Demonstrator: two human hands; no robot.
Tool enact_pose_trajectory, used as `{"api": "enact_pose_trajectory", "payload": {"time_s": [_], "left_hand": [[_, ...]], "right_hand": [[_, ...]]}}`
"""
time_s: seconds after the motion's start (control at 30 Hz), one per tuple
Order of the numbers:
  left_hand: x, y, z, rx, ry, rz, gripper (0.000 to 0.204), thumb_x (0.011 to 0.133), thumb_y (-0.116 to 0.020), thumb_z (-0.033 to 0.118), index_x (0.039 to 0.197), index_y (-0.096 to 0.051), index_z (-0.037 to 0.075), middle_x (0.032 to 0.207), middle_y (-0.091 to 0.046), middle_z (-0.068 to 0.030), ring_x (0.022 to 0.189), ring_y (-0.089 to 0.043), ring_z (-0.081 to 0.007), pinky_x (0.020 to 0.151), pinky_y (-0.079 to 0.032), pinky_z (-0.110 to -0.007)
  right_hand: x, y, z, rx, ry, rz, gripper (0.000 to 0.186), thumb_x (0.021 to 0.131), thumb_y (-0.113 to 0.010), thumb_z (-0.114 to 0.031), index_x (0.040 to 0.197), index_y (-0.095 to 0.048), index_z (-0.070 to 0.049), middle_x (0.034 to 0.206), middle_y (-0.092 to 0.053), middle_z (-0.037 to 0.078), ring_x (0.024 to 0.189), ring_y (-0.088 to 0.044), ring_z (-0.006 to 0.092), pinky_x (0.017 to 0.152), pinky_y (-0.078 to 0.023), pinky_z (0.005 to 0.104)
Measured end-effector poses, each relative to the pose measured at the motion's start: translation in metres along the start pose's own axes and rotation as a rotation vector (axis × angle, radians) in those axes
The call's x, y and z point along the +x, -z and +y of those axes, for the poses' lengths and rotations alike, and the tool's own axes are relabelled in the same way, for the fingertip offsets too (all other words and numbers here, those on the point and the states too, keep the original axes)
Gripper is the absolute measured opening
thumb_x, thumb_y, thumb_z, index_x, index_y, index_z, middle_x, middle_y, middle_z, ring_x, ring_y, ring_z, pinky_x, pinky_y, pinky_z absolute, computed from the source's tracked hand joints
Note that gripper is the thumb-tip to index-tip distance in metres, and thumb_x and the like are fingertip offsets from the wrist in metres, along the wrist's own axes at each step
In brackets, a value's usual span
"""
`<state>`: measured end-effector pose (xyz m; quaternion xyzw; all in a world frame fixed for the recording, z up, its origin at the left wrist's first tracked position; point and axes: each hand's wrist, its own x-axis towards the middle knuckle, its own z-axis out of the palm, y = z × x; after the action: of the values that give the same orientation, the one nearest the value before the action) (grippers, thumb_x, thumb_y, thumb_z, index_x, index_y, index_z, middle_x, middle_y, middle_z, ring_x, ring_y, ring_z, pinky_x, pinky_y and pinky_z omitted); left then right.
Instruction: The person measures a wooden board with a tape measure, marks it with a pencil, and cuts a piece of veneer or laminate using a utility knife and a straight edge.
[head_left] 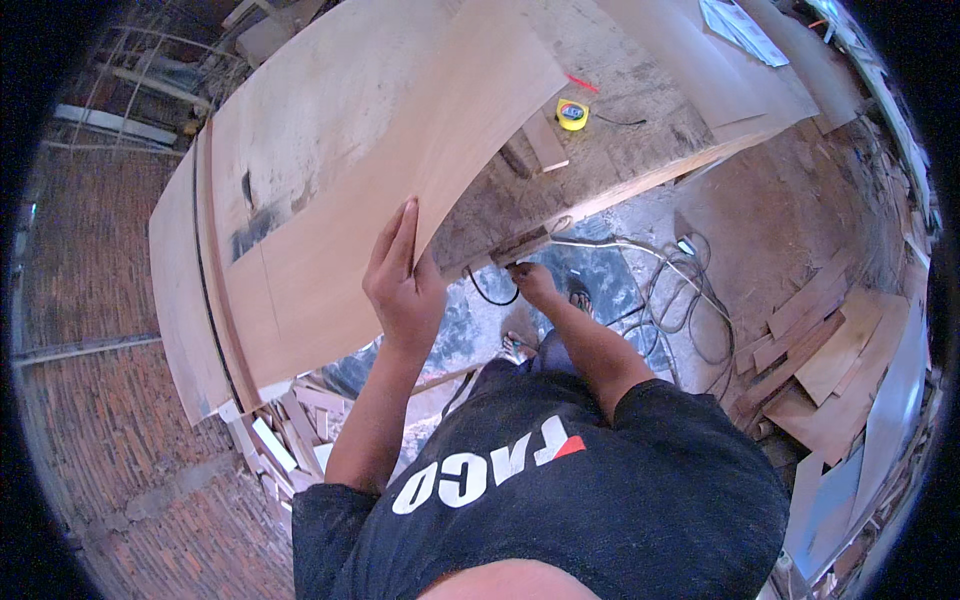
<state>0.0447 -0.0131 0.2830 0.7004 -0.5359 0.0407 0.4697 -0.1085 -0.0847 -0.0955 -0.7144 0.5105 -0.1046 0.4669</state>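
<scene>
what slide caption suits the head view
Left fingers grip a curved wood sheet on a worktable; yellow tape measure nearby, right fingers by the table edge.

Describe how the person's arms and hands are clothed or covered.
The left hand and right hand wear no gloves, and no watch shows at either wrist. The short, plain black left sleeve and right sleeve belong to a T-shirt with white lettering and a red patch.
</scene>
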Motion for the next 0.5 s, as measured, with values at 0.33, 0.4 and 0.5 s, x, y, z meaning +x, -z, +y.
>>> {"api": "enact_pose_trajectory", "payload": {"time_s": [0.33, 0.4, 0.5], "left_hand": [[-0.003, -0.018, 0.009, -0.063, 0.058, 0.012, 0.031, 0.098, -0.059, -0.001, 0.128, -0.066, -0.003, 0.127, -0.068, -0.0210, 0.117, -0.066, -0.0283, 0.098, -0.051, -0.035], [0.002, -0.025, 0.014, -0.090, 0.044, 0.011, 0.031, 0.098, -0.059, 0.000, 0.128, -0.066, -0.004, 0.127, -0.067, -0.0211, 0.118, -0.066, -0.0280, 0.099, -0.051, -0.035], [-0.003, -0.017, 0.004, -0.038, 0.059, -0.008, 0.046, 0.087, -0.056, -0.012, 0.132, -0.063, -0.002, 0.129, -0.066, -0.0212, 0.122, -0.064, -0.0306, 0.100, -0.051, -0.036]], "right_hand": [[-0.005, 0.014, -0.029, 0.038, -0.186, 0.003, 0.031, 0.088, -0.069, -0.036, 0.099, -0.078, -0.009, 0.093, -0.073, 0.019, 0.088, -0.071, 0.0387, 0.081, -0.054, 0.0466], [-0.003, 0.030, -0.027, 0.044, -0.157, 0.003, 0.032, 0.088, -0.070, -0.038, 0.093, -0.077, -0.008, 0.090, -0.073, 0.021, 0.090, -0.070, 0.0408, 0.081, -0.054, 0.0494], [-0.004, 0.078, -0.064, -0.236, 0.034, -0.048, 0.030, 0.086, -0.071, -0.035, 0.088, -0.076, -0.006, 0.089, -0.072, 0.022, 0.089, -0.069, 0.0413, 0.081, -0.054, 0.0507]]}}
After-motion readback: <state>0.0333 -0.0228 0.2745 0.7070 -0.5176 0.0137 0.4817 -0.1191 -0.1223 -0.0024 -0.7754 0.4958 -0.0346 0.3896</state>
